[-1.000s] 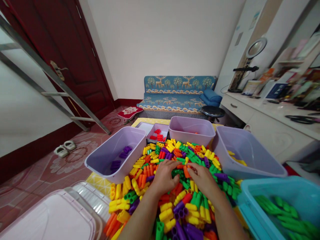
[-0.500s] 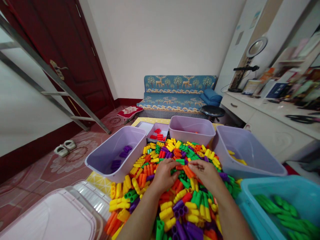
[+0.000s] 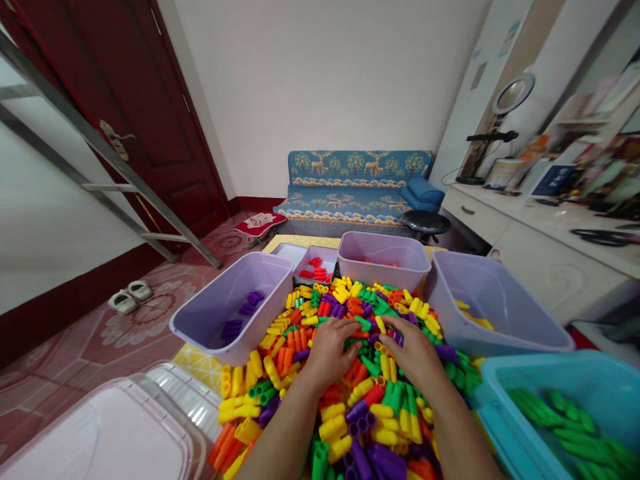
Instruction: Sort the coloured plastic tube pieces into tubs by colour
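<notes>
My left hand (image 3: 331, 351) is over the middle of a heap of coloured plastic tube-shaped pieces (image 3: 334, 427). Its fingers curve forward and its thumb stays apart from them; a green piece (image 3: 363, 324) lies at the fingertips. Opposite it, my right hand (image 3: 411, 347) has a small yellow piece (image 3: 381, 325) at its fingertips, apparently pinched. Yellow, green, purple, orange and red pieces surround both hands, many joined in short rows.
Lavender bins hold purple pieces (image 3: 233, 329), orange pieces (image 3: 380, 263) and yellow pieces (image 3: 483, 322). A turquoise bin (image 3: 575, 367) contains green ones, and a small box (image 3: 303, 267) red ones. Pale lids (image 3: 105, 433) lie at left. Beyond are a sofa (image 3: 350, 193) and stool (image 3: 424, 221).
The orange piece by my right fingers is gone, and a yellow one is there now. More orange shows in the back bin. The green piece at my left fingertips has tilted.
</notes>
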Demonstrator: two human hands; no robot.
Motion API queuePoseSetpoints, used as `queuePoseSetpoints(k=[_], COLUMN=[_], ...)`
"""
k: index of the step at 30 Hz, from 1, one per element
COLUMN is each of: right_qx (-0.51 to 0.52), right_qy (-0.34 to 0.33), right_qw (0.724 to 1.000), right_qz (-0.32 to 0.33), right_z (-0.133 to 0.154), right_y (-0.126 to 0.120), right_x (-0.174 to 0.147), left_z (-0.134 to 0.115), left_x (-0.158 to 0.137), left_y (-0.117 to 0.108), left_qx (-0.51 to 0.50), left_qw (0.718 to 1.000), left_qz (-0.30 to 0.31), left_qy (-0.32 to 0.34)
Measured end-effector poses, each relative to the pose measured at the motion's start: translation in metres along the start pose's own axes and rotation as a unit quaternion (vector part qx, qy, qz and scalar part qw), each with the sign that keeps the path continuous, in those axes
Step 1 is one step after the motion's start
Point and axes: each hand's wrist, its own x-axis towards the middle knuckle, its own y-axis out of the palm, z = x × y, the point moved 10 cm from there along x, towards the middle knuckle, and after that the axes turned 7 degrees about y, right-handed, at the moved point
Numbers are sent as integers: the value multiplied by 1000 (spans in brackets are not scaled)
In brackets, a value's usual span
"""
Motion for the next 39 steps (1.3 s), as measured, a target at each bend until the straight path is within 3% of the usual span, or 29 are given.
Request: queuePoseSetpoints(k=[5, 10, 13, 19, 22, 26, 32, 35, 39], right_qx=[-64, -44, 11, 123, 77, -94, -203, -186, -113], right_qy=[-39, -41, -44, -20, 0, 43, 81, 74, 27], right_qw=[992, 993, 995, 988, 996, 995, 972, 974, 990], right_qz=[103, 99, 89, 91, 51, 12, 85, 103, 77], right_z=[18, 28, 34, 40, 28, 0, -28, -25, -9], right_y=[34, 38, 32, 20, 4, -21, -13, 3, 16], right_x=[-10, -11, -11, -10, -7, -8, -17, -16, -9], left_z=[3, 5, 3, 11, 14, 19, 13, 3, -7], left_x=[0, -1, 0, -2, -4, -7, -3, -1, -3], left_y=[0, -3, -5, -15, -19, -28, -27, -16, -2], left_qx=[-5, -37, -97, -194, -184, -110, -22, -5, 6], left_qw=[1000, 999, 995, 974, 974, 981, 992, 998, 1000], left_qz=[4, -13, -37, -106, -121, -147, -111, -47, 27], left_qy=[-9, -12, -3, -44, -54, -63, -62, -30, 11])
